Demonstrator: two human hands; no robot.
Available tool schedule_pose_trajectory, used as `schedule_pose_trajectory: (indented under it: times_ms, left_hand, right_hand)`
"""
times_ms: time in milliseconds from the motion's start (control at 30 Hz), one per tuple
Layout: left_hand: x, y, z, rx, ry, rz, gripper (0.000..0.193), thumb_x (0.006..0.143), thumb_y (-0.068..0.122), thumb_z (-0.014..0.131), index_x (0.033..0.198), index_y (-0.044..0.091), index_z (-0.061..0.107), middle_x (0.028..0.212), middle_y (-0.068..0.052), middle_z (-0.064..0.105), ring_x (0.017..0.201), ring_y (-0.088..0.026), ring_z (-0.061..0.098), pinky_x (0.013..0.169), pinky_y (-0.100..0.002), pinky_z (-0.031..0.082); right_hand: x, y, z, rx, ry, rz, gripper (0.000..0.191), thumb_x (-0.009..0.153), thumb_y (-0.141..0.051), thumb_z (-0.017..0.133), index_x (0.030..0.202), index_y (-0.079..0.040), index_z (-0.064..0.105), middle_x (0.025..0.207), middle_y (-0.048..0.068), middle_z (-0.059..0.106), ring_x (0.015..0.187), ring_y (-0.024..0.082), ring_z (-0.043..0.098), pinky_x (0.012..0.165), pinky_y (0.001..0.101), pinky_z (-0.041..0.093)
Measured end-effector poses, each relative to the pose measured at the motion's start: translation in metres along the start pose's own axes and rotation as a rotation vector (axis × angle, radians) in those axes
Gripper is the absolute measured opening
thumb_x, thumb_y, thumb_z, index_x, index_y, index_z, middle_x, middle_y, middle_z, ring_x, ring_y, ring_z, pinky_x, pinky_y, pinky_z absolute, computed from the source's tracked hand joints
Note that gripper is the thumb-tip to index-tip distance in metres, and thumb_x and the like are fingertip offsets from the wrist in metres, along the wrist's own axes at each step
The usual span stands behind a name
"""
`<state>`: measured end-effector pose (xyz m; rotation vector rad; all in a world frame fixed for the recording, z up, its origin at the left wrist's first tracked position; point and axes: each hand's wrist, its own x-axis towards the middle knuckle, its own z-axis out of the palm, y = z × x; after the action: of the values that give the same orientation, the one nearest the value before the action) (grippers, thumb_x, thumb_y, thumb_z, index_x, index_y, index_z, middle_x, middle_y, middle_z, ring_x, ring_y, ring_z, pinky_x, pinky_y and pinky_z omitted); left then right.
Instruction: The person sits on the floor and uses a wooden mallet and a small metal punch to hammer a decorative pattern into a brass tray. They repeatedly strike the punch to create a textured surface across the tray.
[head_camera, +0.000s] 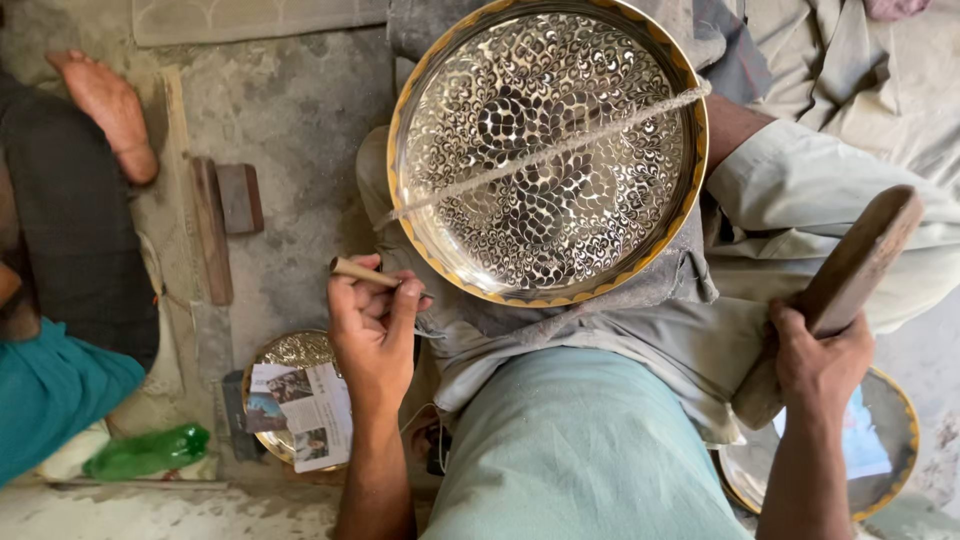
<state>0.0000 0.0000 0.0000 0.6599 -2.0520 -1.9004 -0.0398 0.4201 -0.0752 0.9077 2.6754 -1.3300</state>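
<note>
Two hands work over a big round engraved tray, and the scene reads across from the left edge. There another person sits, a bare foot (108, 110) on the gritty floor (290, 110) and a teal cloth (50, 395) below it. Near that lies a green plastic bottle (148, 452) on its side. Two wooden blocks (225, 215) rest on the floor, and lower down a small brass plate (285, 352) lies under a printed paper sheet (312, 415).

The left hand (372, 335) is clenched around a thin punch (362, 271), whose tip points toward the lower left rim of the tray. The tray (548, 150), silvery with a scrolling pattern and a gold rim, rests on the person's lap, on a grey cloth (640, 330), touching it. A cord (560, 150) runs slantwise across its face.

The right hand (818, 360) grips a wooden mallet (850, 275), held well apart from the tray. Below it lies another round plate (895, 410) with a gold rim.
</note>
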Motion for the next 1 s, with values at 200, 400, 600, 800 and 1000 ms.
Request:
schedule_pose_trajectory:
  times_ms: [200,400,600,800,1000]
  left_hand:
    - [-0.015,0.008,0.017,0.036,0.077,0.001,0.038,0.099,0.001,0.067,0.130,-0.003,0.045,0.116,-0.014,0.064,0.092,-0.014,0.070,0.073,-0.029,0.065]
    - [0.003,-0.010,0.019,0.024,0.024,-0.146,0.044,0.098,0.004,0.067,0.137,-0.001,0.048,0.116,-0.011,0.068,0.085,-0.010,0.069,0.064,-0.025,0.061]
    - [0.032,-0.022,0.021,-0.115,-0.100,-0.172,0.049,0.100,0.002,0.070,0.146,-0.001,0.053,0.106,-0.013,0.069,0.083,-0.010,0.065,0.067,-0.023,0.054]
    - [0.058,-0.031,0.055,0.017,-0.128,0.043,0.054,0.098,-0.003,0.068,0.147,0.003,0.046,0.127,-0.012,0.070,0.093,-0.007,0.063,0.076,-0.020,0.051]
    - [0.075,-0.026,0.051,-0.052,-0.048,-0.042,0.030,0.102,0.006,0.072,0.123,0.005,0.050,0.100,-0.007,0.069,0.071,-0.004,0.061,0.056,-0.020,0.052]
  right_hand:
    - [-0.012,0.015,-0.028,0.047,-0.020,-0.028,0.030,0.091,-0.018,0.079,0.107,0.004,0.064,0.094,0.010,0.069,0.079,0.017,0.066,0.073,0.0321,0.055]
    - [-0.007,0.020,-0.045,0.035,-0.039,-0.070,0.028,0.092,-0.015,0.078,0.108,0.005,0.064,0.095,0.011,0.070,0.081,0.017,0.067,0.075,0.0314,0.055]
    - [-0.003,0.017,-0.052,0.116,-0.041,-0.009,0.030,0.090,-0.016,0.077,0.107,0.005,0.063,0.094,0.010,0.069,0.079,0.017,0.067,0.073,0.0319,0.055]
    - [0.007,0.001,-0.049,-0.050,-0.033,-0.064,0.035,0.091,-0.019,0.080,0.113,0.005,0.066,0.100,0.011,0.071,0.088,0.018,0.066,0.081,0.0327,0.054]
    - [0.040,-0.070,-0.036,0.038,-0.200,0.137,0.037,0.086,-0.017,0.080,0.112,0.004,0.063,0.099,0.011,0.071,0.083,0.019,0.070,0.077,0.0348,0.058]
